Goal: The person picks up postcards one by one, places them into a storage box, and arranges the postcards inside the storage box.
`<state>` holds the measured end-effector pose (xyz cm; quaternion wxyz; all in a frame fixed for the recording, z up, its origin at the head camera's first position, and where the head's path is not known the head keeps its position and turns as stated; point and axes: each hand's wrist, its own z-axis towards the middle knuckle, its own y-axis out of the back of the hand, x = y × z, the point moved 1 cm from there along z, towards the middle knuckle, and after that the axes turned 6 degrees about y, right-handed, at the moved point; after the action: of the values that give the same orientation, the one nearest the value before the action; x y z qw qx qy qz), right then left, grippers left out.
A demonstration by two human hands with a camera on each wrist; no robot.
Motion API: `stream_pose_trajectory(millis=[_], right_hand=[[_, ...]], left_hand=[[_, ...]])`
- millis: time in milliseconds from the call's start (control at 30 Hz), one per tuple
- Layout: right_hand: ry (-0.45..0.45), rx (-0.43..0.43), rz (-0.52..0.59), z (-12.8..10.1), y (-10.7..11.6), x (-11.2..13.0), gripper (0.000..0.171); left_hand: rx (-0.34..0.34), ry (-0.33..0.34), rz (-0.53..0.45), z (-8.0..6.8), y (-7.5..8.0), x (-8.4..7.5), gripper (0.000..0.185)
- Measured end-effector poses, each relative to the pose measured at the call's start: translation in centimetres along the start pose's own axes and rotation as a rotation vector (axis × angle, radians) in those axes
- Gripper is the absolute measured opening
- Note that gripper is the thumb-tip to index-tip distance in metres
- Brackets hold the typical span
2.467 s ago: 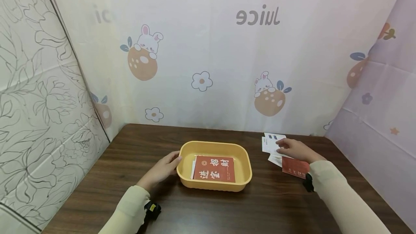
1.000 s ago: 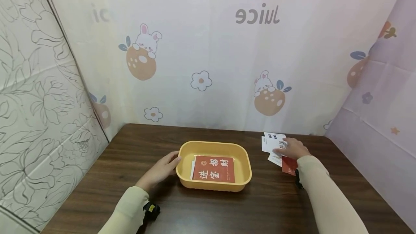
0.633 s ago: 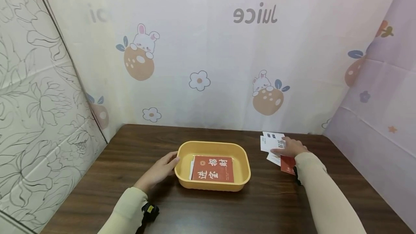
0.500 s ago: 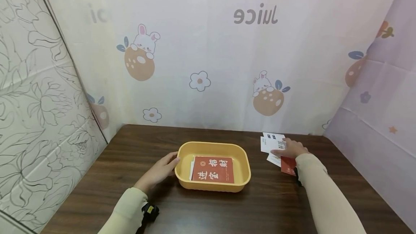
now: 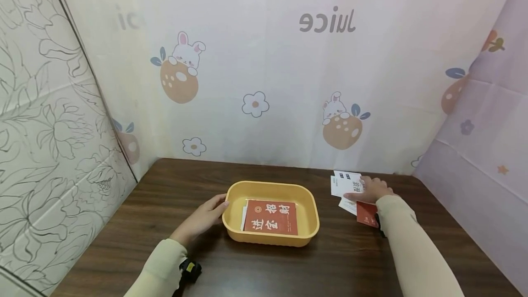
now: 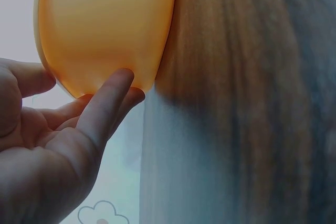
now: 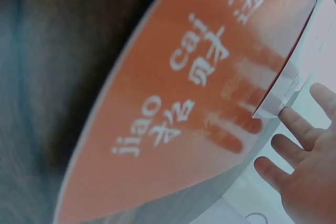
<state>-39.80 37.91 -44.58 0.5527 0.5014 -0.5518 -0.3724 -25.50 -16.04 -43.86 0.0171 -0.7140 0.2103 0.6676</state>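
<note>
A yellow plastic basin [image 5: 270, 190] stands mid-table, and inside lies a red card [image 5: 270, 224] with white characters, a white edge showing under it. My left hand [image 5: 201, 219] rests at its left end; in the left wrist view its nearly straight fingers [image 6: 107, 106] touch the outer wall, thumb at the rim. Far right, my right hand [image 5: 372, 190] reaches over printed white cards [image 5: 340, 188]. In the right wrist view its fingers [image 7: 295, 125] are spread, one tip at a white card's corner [image 7: 275, 106]. Under that lies a glossy red card [image 7: 194, 93], partly behind my wrist in the head view.
The brown wooden table [image 5: 185, 178] ends at a curtain [image 5: 264, 145] printed with rabbits and fruit. A flowered panel [image 5: 62, 127] runs along the left side. Both forearms wear pale sleeves with black wrist cameras.
Since the earliest frame, my right hand has shifted slightly left and its forearm has swung inward, covering more of the red card. The printing near its thumb now shows more. My left hand and the basin stay.
</note>
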Motion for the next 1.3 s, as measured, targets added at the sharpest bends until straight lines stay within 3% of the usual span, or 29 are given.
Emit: stream_pose_trajectory(millis=[233, 433, 667, 933, 1167, 1300], right_hand=[[0.019, 0.015, -0.020, -0.2, -0.2, 0.3, 0.127], [0.075, -0.031, -0.063, -0.3, 0.0, 0.7, 0.121], [0.028, 0.000, -0.054, -0.4, -0.5, 0.1, 0.125], [0.032, -0.074, -0.085, -1.0, -0.4, 0.8, 0.128], [0.090, -0.209, -0.035, -1.0, -0.4, 0.2, 0.105], [0.082, -0.222, 0.034, -0.4, -0.6, -0.6, 0.098]], left_hand=[[-0.006, 0.005, 0.014, -0.1, -0.1, 0.0, 0.054], [-0.014, 0.005, 0.013, -0.2, -0.1, 0.0, 0.053], [-0.008, 0.002, 0.019, -0.1, 0.0, -0.1, 0.055], [-0.017, -0.002, 0.020, -0.1, -0.1, -0.2, 0.056], [-0.026, 0.004, 0.025, 0.0, -0.1, -0.2, 0.053], [-0.025, 0.005, 0.025, 0.0, -0.1, 0.0, 0.052]])
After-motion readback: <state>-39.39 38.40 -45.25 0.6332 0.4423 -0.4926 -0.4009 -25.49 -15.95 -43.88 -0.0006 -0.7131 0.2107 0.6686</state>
